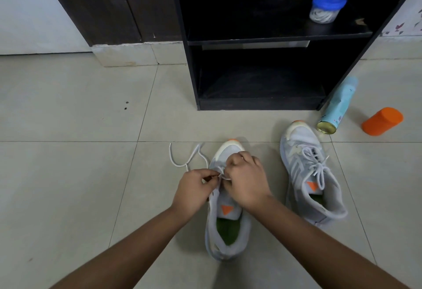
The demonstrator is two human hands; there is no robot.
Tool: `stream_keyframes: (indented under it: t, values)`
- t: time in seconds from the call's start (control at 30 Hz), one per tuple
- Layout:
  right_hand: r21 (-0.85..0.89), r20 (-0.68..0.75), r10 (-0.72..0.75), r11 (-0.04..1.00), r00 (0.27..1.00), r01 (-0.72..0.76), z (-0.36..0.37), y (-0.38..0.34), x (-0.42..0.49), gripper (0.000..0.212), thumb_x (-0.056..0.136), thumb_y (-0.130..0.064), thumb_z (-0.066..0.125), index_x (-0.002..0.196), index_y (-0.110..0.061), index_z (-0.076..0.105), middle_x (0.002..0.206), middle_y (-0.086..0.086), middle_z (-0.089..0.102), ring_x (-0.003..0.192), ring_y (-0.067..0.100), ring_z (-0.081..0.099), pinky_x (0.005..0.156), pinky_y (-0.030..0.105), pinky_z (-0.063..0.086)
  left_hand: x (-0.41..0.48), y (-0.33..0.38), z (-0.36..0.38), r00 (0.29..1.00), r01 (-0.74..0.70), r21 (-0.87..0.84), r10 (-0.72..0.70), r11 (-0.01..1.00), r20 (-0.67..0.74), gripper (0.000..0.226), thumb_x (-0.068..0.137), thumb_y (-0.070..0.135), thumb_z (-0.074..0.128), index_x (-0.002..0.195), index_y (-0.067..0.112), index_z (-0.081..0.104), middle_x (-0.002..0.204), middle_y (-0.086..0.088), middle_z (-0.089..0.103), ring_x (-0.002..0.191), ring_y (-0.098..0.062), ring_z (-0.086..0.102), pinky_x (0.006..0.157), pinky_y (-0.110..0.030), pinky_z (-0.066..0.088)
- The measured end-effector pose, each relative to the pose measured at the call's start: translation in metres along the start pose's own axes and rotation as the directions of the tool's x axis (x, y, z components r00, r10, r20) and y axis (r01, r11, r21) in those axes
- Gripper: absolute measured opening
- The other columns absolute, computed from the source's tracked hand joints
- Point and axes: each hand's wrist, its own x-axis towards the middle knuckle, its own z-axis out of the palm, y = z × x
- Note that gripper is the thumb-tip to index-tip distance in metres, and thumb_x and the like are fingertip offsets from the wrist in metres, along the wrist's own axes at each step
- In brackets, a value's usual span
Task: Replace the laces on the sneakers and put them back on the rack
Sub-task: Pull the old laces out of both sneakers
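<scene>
A grey sneaker [228, 227] with an orange toe tip and green insole sits on the floor in front of me. My left hand [194, 191] pinches a white lace [182, 160] at the shoe's left eyelets; the lace's loose end trails on the tiles to the upper left. My right hand [245, 181] is curled over the front of the shoe and grips the lace there. A second grey sneaker [312, 174], laced and tied, stands to the right. The dark rack [194, 71] stands beyond, its lower shelf bare.
On the rack's upper shelf is a clear jar [326, 8] with a blue lid holding white laces. A light-blue spray can [338, 108] and an orange container [382, 120] lie on the tiles right of the rack. A dark door frame [109, 14] stands left.
</scene>
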Motion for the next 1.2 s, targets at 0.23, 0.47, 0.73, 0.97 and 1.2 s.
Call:
stream_keyframes:
  t: [0.23, 0.47, 0.73, 0.97, 1.2]
  values:
    - [0.286, -0.096, 0.414, 0.882, 0.905, -0.374, -0.015, 0.059, 0.000, 0.014, 0.082, -0.027, 0.063, 0.074, -0.016, 0.068, 0.086, 0.005, 0.068, 0.085, 0.030, 0.061, 0.069, 0.034, 0.047, -0.001, -0.002, 0.000, 0.998, 0.059, -0.058, -0.060, 0.997, -0.008, 0.016, 0.089, 0.018, 0.063, 0.096, 0.020, 0.077, 0.080, 0.008, 0.072, 0.063, 0.003, 0.061, 0.057, -0.011, 0.045]
    - [0.145, -0.133, 0.204, 0.972, 0.970, -0.185, -0.012, 0.041, -0.006, 0.026, 0.083, -0.039, 0.055, 0.097, -0.024, 0.071, 0.111, 0.001, 0.063, 0.103, 0.028, 0.055, 0.085, 0.038, 0.044, 0.000, -0.004, 0.002, 0.998, 0.057, -0.056, -0.058, 0.997, -0.018, 0.014, 0.088, 0.019, 0.064, 0.092, 0.021, 0.077, 0.072, 0.011, 0.070, 0.059, 0.001, 0.060, 0.060, -0.019, 0.048]
    - [0.106, 0.054, 0.047, 0.993, 0.997, -0.052, -0.011, 0.014, -0.002, 0.019, 0.086, -0.030, 0.057, 0.093, -0.021, 0.072, 0.109, -0.005, 0.062, 0.111, 0.022, 0.050, 0.090, 0.034, 0.040, 0.001, -0.004, 0.002, 0.999, 0.050, -0.030, -0.050, 0.998, -0.017, 0.015, 0.088, 0.019, 0.064, 0.096, 0.022, 0.077, 0.080, 0.010, 0.073, 0.072, -0.002, 0.065, 0.067, -0.018, 0.049]
    - [0.487, -0.090, 0.544, 0.755, 0.834, -0.439, -0.030, 0.076, -0.008, 0.009, 0.090, -0.020, 0.059, 0.088, -0.011, 0.062, 0.095, 0.010, 0.065, 0.090, 0.030, 0.061, 0.074, 0.036, 0.047, 0.000, -0.008, 0.003, 0.993, 0.097, -0.069, -0.101, 0.993, -0.053, 0.009, 0.086, 0.022, 0.067, 0.087, 0.020, 0.076, 0.068, 0.014, 0.067, 0.061, -0.003, 0.060, 0.062, -0.026, 0.049]
    - [0.122, -0.071, 0.198, 0.974, 0.978, -0.189, -0.009, 0.050, -0.034, 0.034, 0.080, -0.029, 0.053, 0.110, -0.015, 0.062, 0.117, 0.009, 0.058, 0.103, 0.032, 0.053, 0.083, 0.040, 0.049, 0.009, 0.007, 0.005, 0.984, -0.103, 0.034, 0.107, 0.994, -0.145, 0.017, 0.078, 0.014, 0.073, 0.091, 0.024, 0.069, 0.086, 0.012, 0.061, 0.075, -0.001, 0.057, 0.070, -0.014, 0.045]
